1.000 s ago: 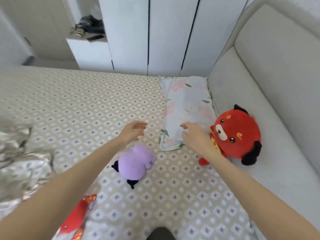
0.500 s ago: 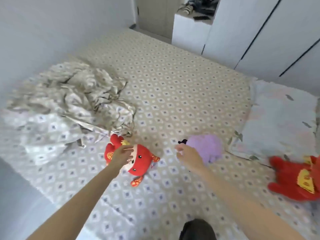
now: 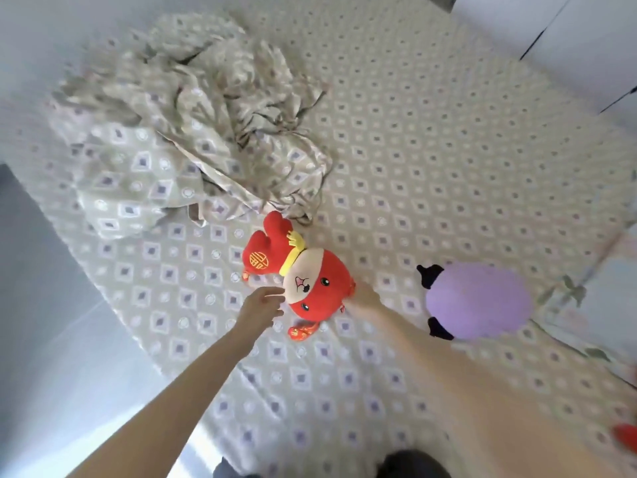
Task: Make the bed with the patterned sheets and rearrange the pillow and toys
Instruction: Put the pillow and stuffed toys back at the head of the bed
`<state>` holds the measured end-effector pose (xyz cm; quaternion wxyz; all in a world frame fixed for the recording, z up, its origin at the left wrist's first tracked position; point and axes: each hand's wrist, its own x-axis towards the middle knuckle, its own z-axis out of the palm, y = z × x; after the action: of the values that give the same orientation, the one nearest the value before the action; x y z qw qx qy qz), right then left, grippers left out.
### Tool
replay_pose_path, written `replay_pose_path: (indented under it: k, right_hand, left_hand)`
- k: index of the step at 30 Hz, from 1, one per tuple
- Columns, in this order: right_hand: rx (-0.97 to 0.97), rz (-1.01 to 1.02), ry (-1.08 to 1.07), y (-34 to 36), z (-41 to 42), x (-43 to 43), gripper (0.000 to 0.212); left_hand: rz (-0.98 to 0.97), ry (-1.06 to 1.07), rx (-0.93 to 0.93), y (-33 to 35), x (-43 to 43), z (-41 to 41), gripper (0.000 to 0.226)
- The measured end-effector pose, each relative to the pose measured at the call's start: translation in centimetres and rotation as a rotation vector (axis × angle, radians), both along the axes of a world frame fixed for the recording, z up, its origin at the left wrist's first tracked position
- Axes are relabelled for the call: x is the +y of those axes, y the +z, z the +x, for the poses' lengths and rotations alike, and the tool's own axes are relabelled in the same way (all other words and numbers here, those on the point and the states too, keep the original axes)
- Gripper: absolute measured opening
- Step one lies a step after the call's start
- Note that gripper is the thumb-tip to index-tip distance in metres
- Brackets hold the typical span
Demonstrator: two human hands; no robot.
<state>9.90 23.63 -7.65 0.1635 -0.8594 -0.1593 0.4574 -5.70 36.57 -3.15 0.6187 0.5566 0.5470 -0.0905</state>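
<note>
View from above a bed (image 3: pixel 448 150) covered in a beige sheet printed with small diamonds. A small red plush toy (image 3: pixel 320 288) lies on its back near the middle of the bed, head toward the viewer, with a yellow collar and a gold emblem on its body. The person's left hand (image 3: pixel 262 307) reaches in at the left of the toy's face, its fingers (image 3: pixel 274 298) loosely spread, at or just short of the toy, and holding nothing. The right hand (image 3: pixel 363 298) meets the right side of the toy's head. Its fingers are hidden behind the plush, so their grip cannot be told. A crumpled top sheet (image 3: pixel 206 115) in the same pattern is heaped at the upper left, its edge just beside the toy's feet. A round purple plush toy (image 3: pixel 479 301) with black ears lies to the right, next to a floral pillow (image 3: pixel 610 298) at the frame's edge. White cupboard doors (image 3: pixel 586 36) stand beyond the bed.
</note>
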Motion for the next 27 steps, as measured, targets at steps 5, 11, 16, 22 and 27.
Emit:
replay_pose_path:
  k: [5,11,16,22,27]
  right_hand:
    - [0.006,0.027,-0.106,-1.2,-0.4,0.1,0.023]
    - [0.015,0.243,-0.044,2.6,-0.8,-0.6,0.024]
    - [-0.101,0.305,0.014,9.1,2.3,-1.4,0.015]
    - [-0.28,0.288,0.05,17.7,7.8,-6.1,0.013]
    - [-0.43,0.401,-0.13,24.9,11.2,-11.4,0.017]
  left_hand:
    - [0.072,-0.097,-0.038,-0.5,0.8,0.1,0.025]
    - [0.278,-0.317,-0.042,2.1,0.9,1.1,0.043]
    - [0.429,-0.507,-0.222,6.5,0.4,4.8,0.04]
    - [0.542,-1.073,-0.191,9.9,-1.7,9.6,0.11]
    - [0.666,-1.153,-0.225,14.3,-6.2,14.9,0.13]
